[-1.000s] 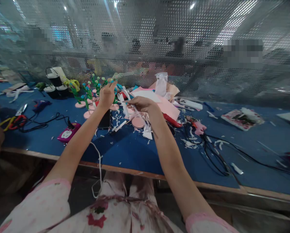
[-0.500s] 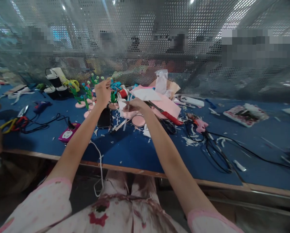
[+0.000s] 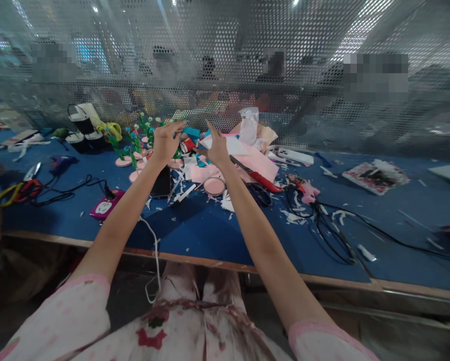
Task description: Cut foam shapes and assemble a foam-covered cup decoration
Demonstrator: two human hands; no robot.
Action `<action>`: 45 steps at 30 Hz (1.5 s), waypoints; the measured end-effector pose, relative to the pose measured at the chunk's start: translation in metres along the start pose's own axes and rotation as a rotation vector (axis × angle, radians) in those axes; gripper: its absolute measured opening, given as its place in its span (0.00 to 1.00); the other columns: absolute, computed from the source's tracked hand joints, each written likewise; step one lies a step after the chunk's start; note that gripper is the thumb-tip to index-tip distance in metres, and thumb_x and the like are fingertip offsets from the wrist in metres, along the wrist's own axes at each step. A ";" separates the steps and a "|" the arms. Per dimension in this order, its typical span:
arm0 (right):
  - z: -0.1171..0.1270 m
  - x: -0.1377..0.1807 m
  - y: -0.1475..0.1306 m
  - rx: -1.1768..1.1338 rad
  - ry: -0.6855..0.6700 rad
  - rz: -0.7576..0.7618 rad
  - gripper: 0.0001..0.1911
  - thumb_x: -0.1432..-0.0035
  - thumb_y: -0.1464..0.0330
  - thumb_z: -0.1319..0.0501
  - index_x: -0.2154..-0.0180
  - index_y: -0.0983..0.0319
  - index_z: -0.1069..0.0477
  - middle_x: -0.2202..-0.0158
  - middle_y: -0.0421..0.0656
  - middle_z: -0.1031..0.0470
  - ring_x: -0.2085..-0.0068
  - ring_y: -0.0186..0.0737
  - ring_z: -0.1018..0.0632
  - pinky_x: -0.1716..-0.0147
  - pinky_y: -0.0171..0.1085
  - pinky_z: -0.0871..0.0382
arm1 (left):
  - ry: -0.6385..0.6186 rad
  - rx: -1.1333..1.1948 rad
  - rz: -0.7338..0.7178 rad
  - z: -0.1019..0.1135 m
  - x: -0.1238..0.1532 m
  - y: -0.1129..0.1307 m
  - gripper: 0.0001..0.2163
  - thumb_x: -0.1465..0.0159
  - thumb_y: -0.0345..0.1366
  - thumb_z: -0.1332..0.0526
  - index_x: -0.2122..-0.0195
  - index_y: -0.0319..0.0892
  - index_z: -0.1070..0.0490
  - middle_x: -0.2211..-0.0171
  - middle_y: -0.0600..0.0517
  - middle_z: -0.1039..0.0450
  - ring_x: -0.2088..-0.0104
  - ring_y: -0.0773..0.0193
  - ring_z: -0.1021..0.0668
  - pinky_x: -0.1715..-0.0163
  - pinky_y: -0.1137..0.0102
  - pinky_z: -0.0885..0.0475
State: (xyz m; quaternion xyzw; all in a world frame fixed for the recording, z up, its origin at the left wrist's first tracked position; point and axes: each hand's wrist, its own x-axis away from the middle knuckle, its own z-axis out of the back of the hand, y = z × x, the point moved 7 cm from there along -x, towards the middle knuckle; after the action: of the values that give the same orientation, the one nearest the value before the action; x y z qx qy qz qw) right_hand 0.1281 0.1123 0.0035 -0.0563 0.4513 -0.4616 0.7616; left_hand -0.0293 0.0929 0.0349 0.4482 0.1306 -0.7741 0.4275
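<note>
My left hand (image 3: pixel 165 141) is raised over the far side of the blue table (image 3: pixel 209 230), beside several small green craft flowers on pink round bases (image 3: pixel 134 145); its fingers are curled, and what they hold I cannot make out. My right hand (image 3: pixel 215 146) reaches forward with fingers extended toward a pile of pink and white paper sheets (image 3: pixel 247 155) and blue scraps (image 3: pixel 192 133). Below it lies a pink disc (image 3: pixel 214 186). A black phone (image 3: pixel 162 182) lies under my left wrist.
Red-handled scissors (image 3: pixel 260 179) and black cables (image 3: pixel 333 230) lie to the right. A pink device (image 3: pixel 104 206), a blue glue gun (image 3: pixel 62 163) and more scissors (image 3: pixel 17 188) lie left. A perforated metal screen (image 3: pixel 247 60) backs the table. Paper scraps litter the surface.
My right hand let go of the thin white strip it held and moved forward and up toward the paper pile. My left hand stayed raised near the flowers.
</note>
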 end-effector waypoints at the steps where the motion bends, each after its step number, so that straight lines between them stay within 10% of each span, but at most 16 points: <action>1: 0.006 0.000 -0.006 -0.008 0.007 0.062 0.34 0.50 0.60 0.36 0.42 0.59 0.40 0.40 0.52 0.38 0.40 0.51 0.37 0.44 0.53 0.42 | -0.009 0.020 -0.006 -0.001 0.000 0.003 0.17 0.39 0.27 0.47 0.50 0.43 0.29 0.57 0.48 0.22 0.57 0.63 0.22 0.53 0.65 0.27; 15: 0.030 -0.001 -0.014 0.086 -0.255 -0.022 0.07 0.48 0.74 0.44 0.73 0.66 0.27 0.75 0.44 0.26 0.68 0.40 0.26 0.64 0.36 0.34 | -0.078 0.079 -0.129 -0.017 0.004 0.034 0.25 0.41 0.33 0.39 0.42 0.45 0.38 0.42 0.44 0.36 0.42 0.55 0.32 0.44 0.59 0.35; 23: 0.027 0.018 -0.020 0.236 -0.624 -0.066 0.06 0.51 0.78 0.43 0.77 0.64 0.33 0.78 0.41 0.29 0.74 0.35 0.29 0.73 0.32 0.37 | -0.166 0.270 -0.152 -0.042 0.011 0.033 0.27 0.47 0.38 0.32 0.46 0.43 0.34 0.59 0.44 0.26 0.57 0.56 0.25 0.53 0.59 0.30; 30: 0.024 0.036 -0.028 -0.277 -0.874 -0.254 0.12 0.39 0.66 0.44 0.74 0.63 0.32 0.77 0.41 0.25 0.77 0.31 0.27 0.74 0.30 0.32 | -0.210 0.545 -0.044 -0.046 0.006 0.031 0.19 0.53 0.41 0.29 0.61 0.40 0.26 0.54 0.44 0.29 0.51 0.55 0.27 0.52 0.60 0.31; 41: 0.030 0.028 0.003 -0.341 -0.783 -0.284 0.22 0.45 0.53 0.40 0.79 0.65 0.34 0.91 0.31 0.46 0.88 0.23 0.45 0.87 0.27 0.50 | -0.243 0.820 0.314 -0.057 0.012 0.017 0.13 0.56 0.29 0.30 0.69 0.35 0.29 0.76 0.54 0.28 0.74 0.69 0.25 0.74 0.75 0.29; 45: 0.056 0.028 0.034 0.036 -0.728 -0.294 0.22 0.51 0.52 0.36 0.75 0.67 0.29 0.87 0.36 0.38 0.84 0.26 0.38 0.83 0.30 0.43 | -0.160 0.824 0.434 -0.048 0.011 0.012 0.09 0.51 0.32 0.31 0.71 0.36 0.29 0.80 0.55 0.30 0.78 0.70 0.27 0.77 0.75 0.29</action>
State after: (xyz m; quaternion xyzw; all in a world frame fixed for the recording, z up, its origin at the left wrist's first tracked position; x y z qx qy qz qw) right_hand 0.1965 0.0917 0.0018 -0.2669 0.1304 -0.5235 0.7985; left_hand 0.0054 0.1080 0.0007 0.5364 -0.3174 -0.6863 0.3748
